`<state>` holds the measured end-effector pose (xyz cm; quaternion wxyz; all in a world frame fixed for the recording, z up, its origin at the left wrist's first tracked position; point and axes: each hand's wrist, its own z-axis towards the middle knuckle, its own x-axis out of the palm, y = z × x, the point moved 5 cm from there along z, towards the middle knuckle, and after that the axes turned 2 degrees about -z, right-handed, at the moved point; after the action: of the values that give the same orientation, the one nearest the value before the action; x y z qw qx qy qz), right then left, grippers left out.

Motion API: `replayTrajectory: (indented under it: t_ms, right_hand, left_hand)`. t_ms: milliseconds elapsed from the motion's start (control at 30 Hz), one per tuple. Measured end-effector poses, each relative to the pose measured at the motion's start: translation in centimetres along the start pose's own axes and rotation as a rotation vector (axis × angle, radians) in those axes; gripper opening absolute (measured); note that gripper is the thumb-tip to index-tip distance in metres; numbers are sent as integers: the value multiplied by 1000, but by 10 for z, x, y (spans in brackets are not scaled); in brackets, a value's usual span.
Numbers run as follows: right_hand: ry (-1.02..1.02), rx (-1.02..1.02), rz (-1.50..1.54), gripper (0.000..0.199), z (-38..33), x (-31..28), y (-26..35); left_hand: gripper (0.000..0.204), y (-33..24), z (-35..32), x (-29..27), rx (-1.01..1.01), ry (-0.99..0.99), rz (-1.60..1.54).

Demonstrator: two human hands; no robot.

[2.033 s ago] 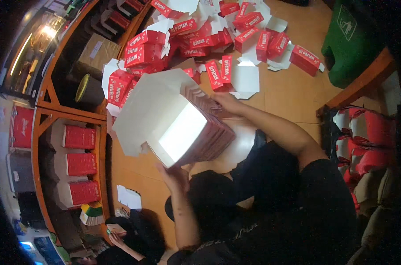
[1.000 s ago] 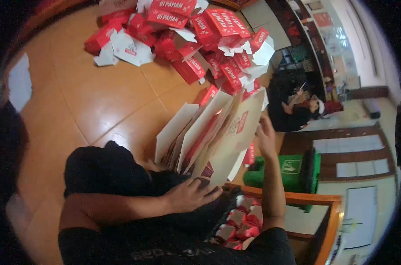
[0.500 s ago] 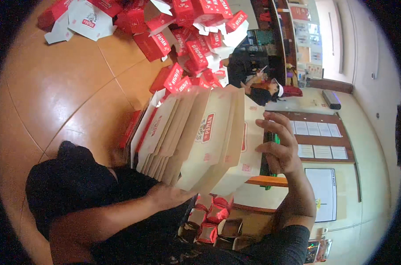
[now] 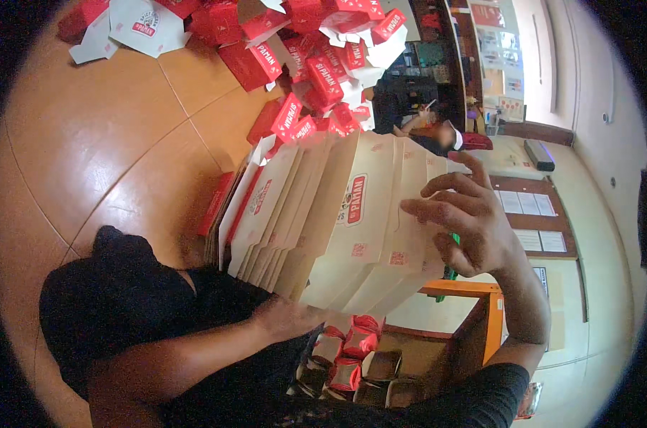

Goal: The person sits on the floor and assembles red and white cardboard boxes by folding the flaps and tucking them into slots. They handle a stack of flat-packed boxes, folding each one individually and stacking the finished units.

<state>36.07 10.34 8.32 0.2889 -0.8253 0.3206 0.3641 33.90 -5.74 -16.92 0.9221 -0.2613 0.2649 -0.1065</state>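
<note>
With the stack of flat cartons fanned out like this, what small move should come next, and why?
Probably square the stack: press the right hand inward against its top edge while the left hand braces the bottom. The cartons are splayed and leaning, with edges stepped apart, so they look likely to slide toward the red boxes on the floor.

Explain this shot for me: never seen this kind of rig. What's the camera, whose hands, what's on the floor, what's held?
There is no machine here: a person wears a wide fisheye camera on the head, looking down at their own hands, so straight edges bend near the rim. The left hand supports the bottom of a stack of flat cream cartons standing on edge. The right hand rests against the stack's outer face, fingers spread. Behind it, a heap of red and white folded boxes lies on the orange tiled floor. Below the stack sits a group of small red-topped packs. Another person is nearby in the background.
</note>
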Motion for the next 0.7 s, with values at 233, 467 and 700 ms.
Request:
replayTrajectory:
  t_ms: [233, 467, 700]
  right_hand:
    - [24, -59, -43, 26, 7, 5, 3]
    - [87, -101, -27, 18, 17, 13, 7]
    - [160, 42, 102, 55, 37, 16, 12]
  left_hand:
    - [43, 2, -4, 16, -99, -1, -386]
    - [47, 4, -1, -4, -87, 88, -216]
    - [49, 17, 4, 0, -250, -68, -712]
